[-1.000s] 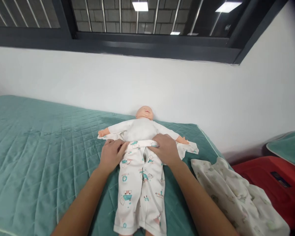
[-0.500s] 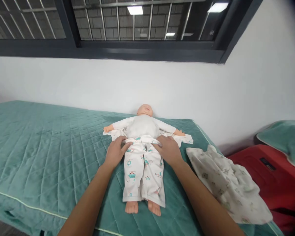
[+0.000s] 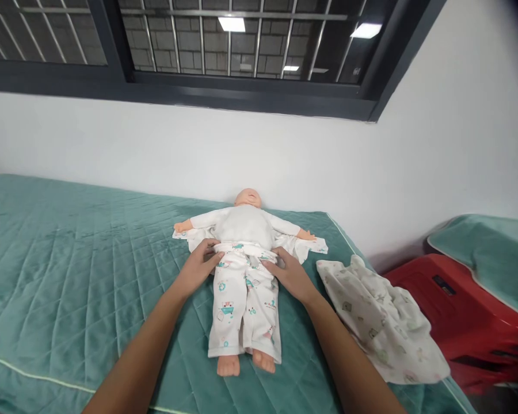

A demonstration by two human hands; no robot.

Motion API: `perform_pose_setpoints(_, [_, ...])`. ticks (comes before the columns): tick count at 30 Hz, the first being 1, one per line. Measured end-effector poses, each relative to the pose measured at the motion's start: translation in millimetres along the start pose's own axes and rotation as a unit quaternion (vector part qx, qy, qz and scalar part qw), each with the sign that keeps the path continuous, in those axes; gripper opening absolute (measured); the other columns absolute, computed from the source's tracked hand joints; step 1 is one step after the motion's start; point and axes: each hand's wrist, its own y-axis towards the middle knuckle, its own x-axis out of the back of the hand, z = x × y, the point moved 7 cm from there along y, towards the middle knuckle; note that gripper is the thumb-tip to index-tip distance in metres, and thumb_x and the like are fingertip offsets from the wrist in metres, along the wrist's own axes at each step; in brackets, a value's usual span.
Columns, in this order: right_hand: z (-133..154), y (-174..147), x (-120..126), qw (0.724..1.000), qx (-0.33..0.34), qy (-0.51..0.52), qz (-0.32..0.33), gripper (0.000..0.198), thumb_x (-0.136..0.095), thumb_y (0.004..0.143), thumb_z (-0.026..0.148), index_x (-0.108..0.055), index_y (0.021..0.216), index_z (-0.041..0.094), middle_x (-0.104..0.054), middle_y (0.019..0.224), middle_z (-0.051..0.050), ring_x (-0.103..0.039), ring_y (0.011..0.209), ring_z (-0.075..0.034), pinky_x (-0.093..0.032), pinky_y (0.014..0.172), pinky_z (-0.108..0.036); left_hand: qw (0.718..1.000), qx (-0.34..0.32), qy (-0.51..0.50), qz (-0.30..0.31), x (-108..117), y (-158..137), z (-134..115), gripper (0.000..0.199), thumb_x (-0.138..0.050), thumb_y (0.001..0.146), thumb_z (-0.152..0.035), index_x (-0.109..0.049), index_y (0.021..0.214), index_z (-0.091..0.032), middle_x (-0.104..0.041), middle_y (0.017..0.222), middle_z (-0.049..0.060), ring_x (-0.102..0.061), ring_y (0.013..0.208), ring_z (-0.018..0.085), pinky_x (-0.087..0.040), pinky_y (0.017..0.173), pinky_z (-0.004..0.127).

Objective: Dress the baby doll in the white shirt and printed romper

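Pinching white printed cloth pants (image 3: 229, 293) at both waist sides, fingers of left hand (image 3: 197, 267) and right hand (image 3: 292, 277), on plastic baby doll (image 3: 246, 224) lying on green quilted bedspread (image 3: 90, 276).

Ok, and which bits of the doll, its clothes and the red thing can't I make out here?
All in the head view:
- Both hips of the printed trousers: partly covered by the left hand and right hand.
- The legs of the doll: hidden inside the trousers.
- Middle of the printed top: under the doll.
- Label: lettering too small.
- Red object: cut off by the right edge.
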Motion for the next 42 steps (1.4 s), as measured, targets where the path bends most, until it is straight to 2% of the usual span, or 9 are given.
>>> perform_pose_setpoints(4, [-5,-4,-6,0.996,-0.037,0.084,0.008,0.042,-0.066,0.079,0.05,-0.055,0.108,0.021,-0.065,0.103,-0.003,-0.059,0.096,-0.022,-0.045,0.086,-0.035,1.0,-0.004,-0.016,0.003,-4,8,-3,0.036,-0.056,0.085,-0.047,-0.053,0.113,-0.024,-0.062,0.122,0.007,-0.058,0.114,0.024,-0.05,0.09,0.036])
perform_pose_setpoints(7, [-9,-2,-11,0.992,-0.034,0.117,0.012,0.051,-0.071,0.075,0.051,-0.053,0.113,0.021,-0.062,0.109,-0.003,-0.058,0.1,-0.022,-0.046,0.087,-0.035,0.999,-0.032,0.008,-0.008,-7,22,-6,0.031,-0.054,0.086,-0.045,-0.053,0.107,-0.023,-0.062,0.114,0.005,-0.059,0.106,0.021,-0.049,0.089,0.034])
perform_pose_setpoints(13, [-7,8,-10,0.998,0.015,0.045,-0.04,0.031,-0.07,0.075,0.048,-0.058,0.081,0.02,-0.057,0.099,-0.002,-0.056,0.094,-0.021,-0.044,0.087,-0.035,0.993,-0.066,0.084,-0.057,-9,37,-3,0.026,-0.052,0.087,-0.041,-0.055,0.104,-0.021,-0.062,0.106,0.004,-0.059,0.1,0.019,-0.047,0.091,0.035])
perform_pose_setpoints(17, [-6,8,-6,0.995,0.024,0.016,-0.092,0.029,-0.072,0.073,0.044,-0.058,0.077,0.02,-0.053,0.106,-0.006,-0.054,0.102,-0.023,-0.042,0.095,-0.038,0.978,-0.108,0.15,-0.096,-10,18,-12,0.026,-0.048,0.091,-0.039,-0.057,0.108,-0.021,-0.063,0.111,0.007,-0.057,0.108,0.022,-0.042,0.097,0.038])
perform_pose_setpoints(21, [-5,6,-1,0.989,0.046,-0.016,-0.14,0.024,-0.071,0.074,0.038,-0.055,0.072,0.02,-0.05,0.112,-0.009,-0.05,0.11,-0.026,-0.038,0.1,-0.042,0.967,-0.126,0.19,-0.111,-13,-18,-22,0.024,-0.047,0.093,-0.039,-0.06,0.101,-0.022,-0.066,0.1,0.006,-0.06,0.099,0.023,-0.044,0.091,0.038])
perform_pose_setpoints(26, [2,2,0,0.981,0.093,-0.064,-0.155,0.01,-0.062,0.073,0.02,-0.053,0.069,0.02,-0.055,0.101,-0.006,-0.05,0.098,-0.024,-0.04,0.09,-0.041,0.961,-0.14,0.205,-0.124,-16,-54,-30,0.023,-0.05,0.092,-0.042,-0.062,0.091,-0.022,-0.066,0.089,0.005,-0.061,0.089,0.022,-0.044,0.083,0.037])
perform_pose_setpoints(30, [15,-2,-1,0.978,0.156,-0.04,-0.13,0.013,-0.055,0.072,0.015,-0.048,0.063,0.022,-0.06,0.086,-0.003,-0.051,0.089,-0.021,-0.04,0.082,-0.036,0.975,-0.116,0.159,-0.101,-16,-55,-30,0.021,-0.053,0.09,-0.041,-0.061,0.094,-0.022,-0.064,0.094,0.004,-0.059,0.091,0.021,-0.044,0.085,0.036])
perform_pose_setpoints(35, [12,-11,0,0.99,0.089,-0.009,-0.108,0.016,-0.057,0.073,0.024,-0.047,0.061,0.022,-0.055,0.069,0.001,-0.051,0.07,-0.017,-0.039,0.066,-0.029,0.987,-0.105,0.105,-0.068,-16,-47,-30,0.03,-0.06,0.086,-0.038,-0.056,0.112,-0.023,-0.056,0.113,0.005,-0.055,0.107,0.02,-0.045,0.093,0.034])
perform_pose_setpoints(42, [26,-73,-20,0.999,0.002,-0.032,-0.044,0.035,-0.058,0.085,0.047,-0.049,0.063,0.021,-0.055,0.063,0.002,-0.051,0.064,-0.016,-0.036,0.059,-0.026,0.986,-0.119,0.103,-0.064,-17,-45,-23,0.023,-0.059,0.084,-0.031,-0.061,0.105,-0.022,-0.054,0.115,0.006,-0.054,0.111,0.021,-0.046,0.094,0.034])
